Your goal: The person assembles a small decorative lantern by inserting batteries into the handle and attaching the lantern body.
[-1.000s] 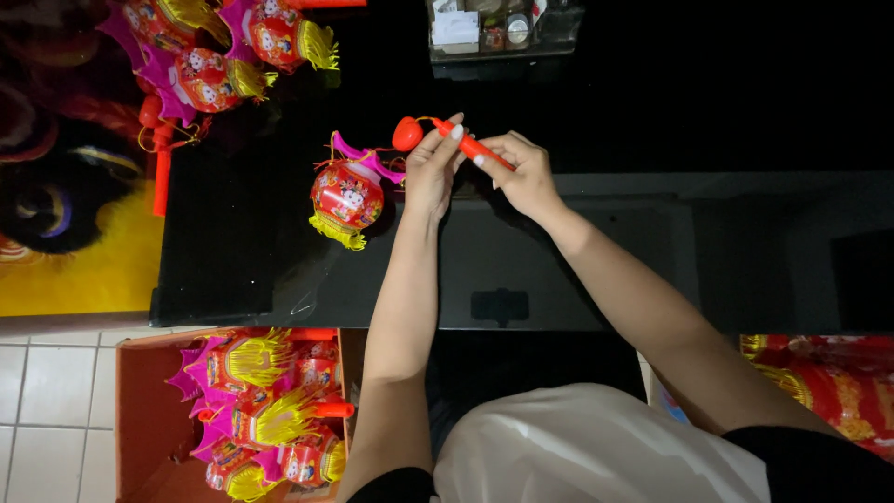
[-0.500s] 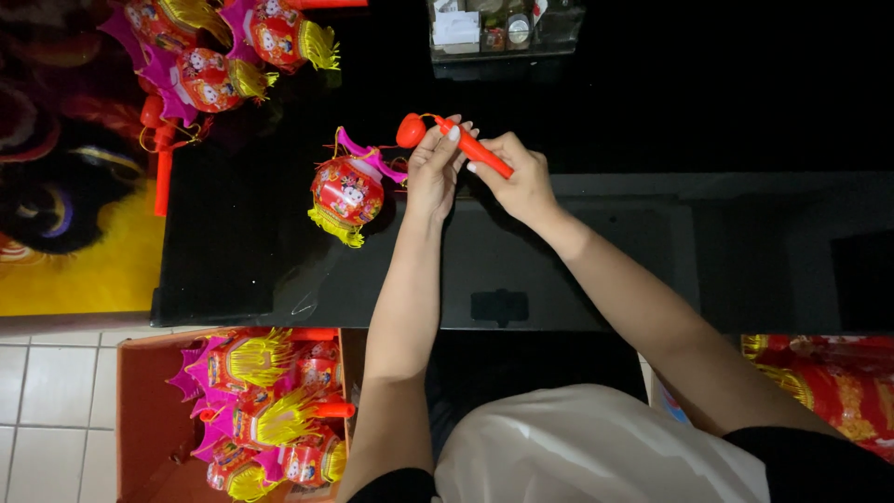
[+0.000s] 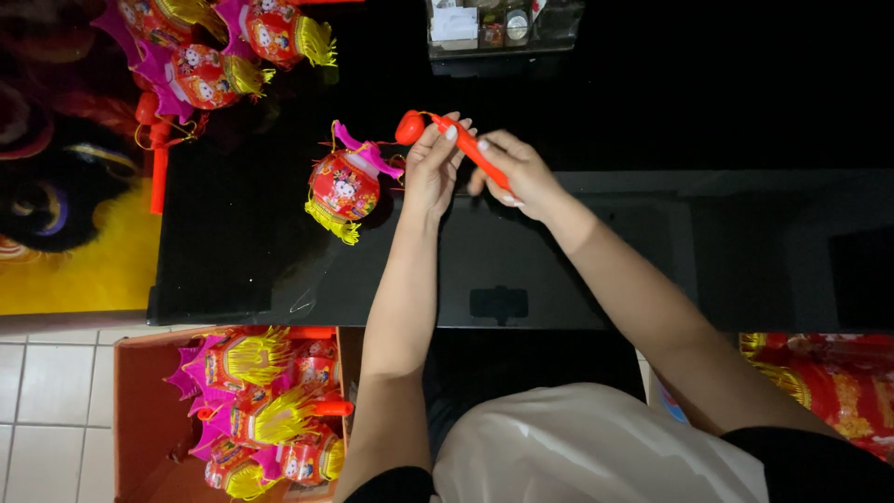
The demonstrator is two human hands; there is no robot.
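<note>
- Little has moved since a second ago in the head view: my hands sit at the same spot over the desk, and the orange stick has only tipped a touch, its bulb end still pointing left.
- My left hand [image 3: 430, 166] is curled, fingertips pinched near the top of the orange stick [image 3: 466, 149], just below its round bulb.
- My right hand [image 3: 518, 172] is closed around the lower end of the same stick, holding it slanted above the dark desk [image 3: 233, 270].
- A red round lantern [image 3: 345, 186] with a pink frill and a yellow tassel lies on the desk just left of my left hand; a thin cord seems to run from it toward the stick, though I cannot tell if it is hooked on.
- At the far left corner of the desk lies a heap of finished lanterns [image 3: 223, 47] with sticks attached.
- Below the desk edge, a brown box [image 3: 140, 419] on the tiled floor holds more lanterns.
- I judge the work partly done: some lanterns are piled up, one is in hand, and the box is still quite full.
</note>
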